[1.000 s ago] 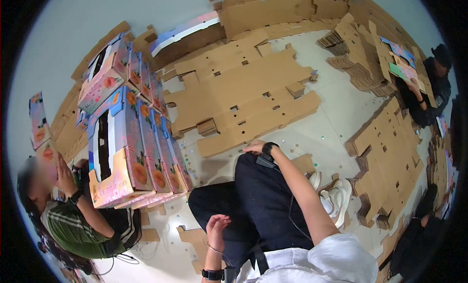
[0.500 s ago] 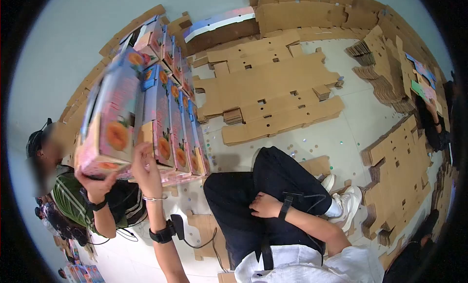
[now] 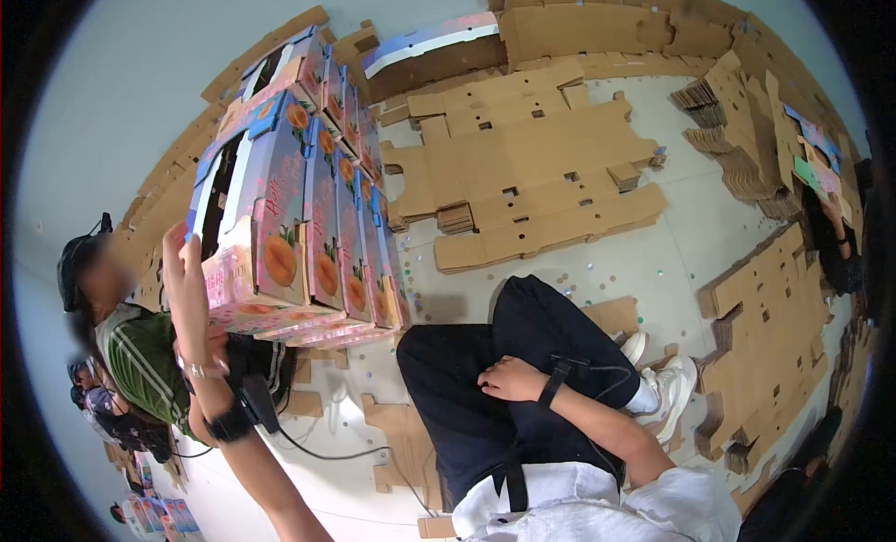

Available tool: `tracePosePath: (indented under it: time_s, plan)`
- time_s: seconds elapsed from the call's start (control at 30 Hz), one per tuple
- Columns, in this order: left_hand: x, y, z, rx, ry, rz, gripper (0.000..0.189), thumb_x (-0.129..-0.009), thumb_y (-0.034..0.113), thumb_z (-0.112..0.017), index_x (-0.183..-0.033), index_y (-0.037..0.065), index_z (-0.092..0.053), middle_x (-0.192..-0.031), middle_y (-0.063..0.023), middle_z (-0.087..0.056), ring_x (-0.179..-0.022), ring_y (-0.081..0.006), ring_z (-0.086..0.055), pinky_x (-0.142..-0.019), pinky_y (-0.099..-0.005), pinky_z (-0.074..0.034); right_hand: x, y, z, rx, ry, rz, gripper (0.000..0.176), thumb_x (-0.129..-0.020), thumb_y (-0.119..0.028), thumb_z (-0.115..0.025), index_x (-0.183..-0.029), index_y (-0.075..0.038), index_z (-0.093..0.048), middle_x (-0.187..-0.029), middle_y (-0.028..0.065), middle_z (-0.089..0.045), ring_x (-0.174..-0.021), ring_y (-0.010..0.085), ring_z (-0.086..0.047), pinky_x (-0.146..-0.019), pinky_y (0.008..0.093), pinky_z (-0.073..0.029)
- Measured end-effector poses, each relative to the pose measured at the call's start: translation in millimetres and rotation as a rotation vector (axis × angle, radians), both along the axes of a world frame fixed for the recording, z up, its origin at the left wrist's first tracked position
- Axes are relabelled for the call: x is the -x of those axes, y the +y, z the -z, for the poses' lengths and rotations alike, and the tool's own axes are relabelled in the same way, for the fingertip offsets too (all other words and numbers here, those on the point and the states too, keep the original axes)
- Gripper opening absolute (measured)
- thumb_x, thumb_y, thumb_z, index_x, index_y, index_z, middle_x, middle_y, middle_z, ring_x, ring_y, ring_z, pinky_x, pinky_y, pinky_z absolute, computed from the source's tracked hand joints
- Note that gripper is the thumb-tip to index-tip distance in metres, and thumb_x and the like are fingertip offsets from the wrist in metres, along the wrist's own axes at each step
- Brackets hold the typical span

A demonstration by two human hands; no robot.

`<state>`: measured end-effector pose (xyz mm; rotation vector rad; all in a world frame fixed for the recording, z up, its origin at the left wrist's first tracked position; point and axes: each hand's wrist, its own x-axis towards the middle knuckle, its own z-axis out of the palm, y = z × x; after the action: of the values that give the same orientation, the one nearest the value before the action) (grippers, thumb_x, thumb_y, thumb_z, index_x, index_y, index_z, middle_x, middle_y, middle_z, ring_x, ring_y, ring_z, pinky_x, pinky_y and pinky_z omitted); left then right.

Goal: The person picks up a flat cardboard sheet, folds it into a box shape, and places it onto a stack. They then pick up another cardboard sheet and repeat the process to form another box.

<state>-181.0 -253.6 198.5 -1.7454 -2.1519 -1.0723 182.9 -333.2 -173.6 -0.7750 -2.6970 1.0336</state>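
A long pink and blue fruit-printed box, open along its top, stands upright at the near left end of a row of similar boxes. Against its left side rests my left hand, fingers stretched upward and not wrapped round the box; a bracelet and a black wrist device are on that arm. My right hand lies on my dark trousers with its fingers loosely apart, holding nothing. Partly hidden behind my left wrist is a co-worker's hand.
A co-worker in a green top sits at the left. Flat cardboard sheets lie ahead, with cardboard stacks at the right. Another person's hand touches printed card at the far right. A black cable runs near my left forearm.
The nearest box, tilted and lifted half a second ago, now stands against the row. My left hand has moved left, and the co-worker's hand has dropped behind my wrist. My right hand stays on my lap.
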Motion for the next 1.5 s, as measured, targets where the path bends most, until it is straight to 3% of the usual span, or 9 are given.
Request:
tracePosePath:
  time_s: [0.13, 0.27, 0.53, 0.67, 0.77, 0.87, 1.13, 1.27, 1.5]
  plan:
    - [45.0, 28.2, 41.8, 0.354, 0.411, -0.093, 0.032, -0.094, 0.028, -0.047, -0.107, 0.0, -0.056, -0.105, -0.0225, -0.061, -0.088, -0.0373, -0.058, -0.08, -0.042, -0.044, 1.4, 0.1, 1.9, -0.035, 0.034, 0.024, 0.022, -0.087, -0.028, -0.053, -0.097, -0.011, -0.064, -0.087, 0.0087, -0.067, -0.084, 0.0274, -0.064, -0.08, 0.0401, -0.045]
    - [20.8, 26.5, 43.5, 0.18, 0.121, -0.199, 0.045, -0.092, 0.039, -0.048, -0.08, -0.002, -0.062, -0.075, -0.0225, -0.061, -0.078, -0.0384, -0.058, -0.068, -0.0437, -0.043, 1.6, 0.7, -5.8, -0.043, 0.057, 0.048, 0.021, -0.087, -0.027, -0.054, -0.096, -0.012, -0.065, -0.085, 0.0083, -0.067, -0.083, 0.0268, -0.064, -0.08, 0.0401, -0.045]
    - [-9.4, -32.6, 36.6, -0.057, -0.035, -0.065, 0.032, -0.09, 0.023, -0.058, -0.075, -0.005, -0.059, -0.056, -0.0045, -0.048, -0.054, -0.0084, -0.039, -0.049, -0.0282, -0.032, -2.4, 10.7, -56.8, 0.303, 0.219, 0.239, 0.022, -0.086, -0.019, -0.055, -0.105, -0.011, -0.064, -0.089, 0.0088, -0.068, -0.081, 0.0255, -0.065, -0.07, 0.0377, -0.05]
    - [-102.8, -109.9, 32.4, -0.018, 0.195, -0.075, 0.015, -0.079, 0.009, -0.062, -0.077, 0.002, -0.049, -0.068, -0.0083, -0.044, -0.07, -0.0249, -0.043, -0.084, -0.0371, -0.031, -17.5, 48.7, -111.6, 0.357, 0.916, 0.728, 0.027, -0.087, -0.01, -0.059, -0.113, -0.004, -0.058, -0.086, 0.0029, -0.065, -0.075, 0.0069, -0.06, -0.067, 0.0217, -0.047]
    - [-164.0, -162.3, 47.8, 0.198, 0.244, -0.011, 0.028, -0.065, 0.009, -0.072, -0.082, 0.004, -0.05, -0.075, -0.0094, -0.045, -0.081, -0.0302, -0.043, -0.084, -0.043, -0.031, -34.8, 62.8, -199.7, 0.538, 1.257, 0.722, 0.074, -0.085, -0.021, -0.065, -0.142, 0.001, -0.023, -0.143, 0.0118, -0.033, -0.125, 0.0206, -0.04, -0.104, 0.0348, -0.031]
    - [-208.1, -189.0, 77.2, 0.375, 0.173, 0.242, 0.038, -0.072, 0.034, -0.074, -0.089, 0.006, -0.054, -0.079, -0.0071, -0.049, -0.08, -0.0262, -0.048, -0.08, -0.0418, -0.031, -30.1, 70.0, -198.6, 0.174, 1.097, 0.749, 0.082, -0.082, -0.024, -0.069, -0.143, 0.002, -0.021, -0.145, 0.0118, -0.03, -0.128, 0.0227, -0.037, -0.107, 0.036, -0.027]
    - [-273.5, -227.4, 148.9, 0.789, -0.315, 0.729, 0.041, -0.085, 0.031, -0.063, -0.106, -0.003, -0.053, -0.099, -0.0136, -0.053, -0.088, -0.0313, -0.054, -0.075, -0.0406, -0.04, -77.8, 74.7, -90.3, 0.222, 0.341, 0.644, 0.08, -0.074, -0.021, -0.07, -0.142, -0.01, -0.029, -0.141, 0.0174, -0.031, -0.129, 0.0328, -0.033, -0.103, 0.042, -0.033]
    - [-248.6, -206.0, 145.6, 0.815, -0.779, 0.868, 0.029, -0.077, 0.017, -0.07, -0.097, 0.001, -0.057, -0.094, -0.01, -0.056, -0.101, -0.0261, -0.053, -0.082, -0.0375, -0.044, -81.5, 77.6, -93.2, 0.27, 0.516, 0.544, 0.083, -0.071, -0.021, -0.069, -0.143, -0.012, -0.028, -0.138, 0.0187, -0.033, -0.128, 0.0352, -0.033, -0.107, 0.0425, -0.026]
    - [-141.3, -122.1, 274.4, 0.352, -0.565, 0.273, 0.063, -0.074, 0.001, -0.058, -0.131, -0.002, -0.032, -0.12, -0.0198, -0.044, -0.117, -0.0315, -0.041, -0.102, -0.0387, -0.032, -64.7, 80.6, -78.4, 0.247, 0.559, 0.742, 0.076, -0.074, -0.024, -0.07, -0.14, -0.01, -0.034, -0.125, 0.0186, -0.052, -0.112, 0.0317, -0.053, -0.095, 0.0386, -0.041]
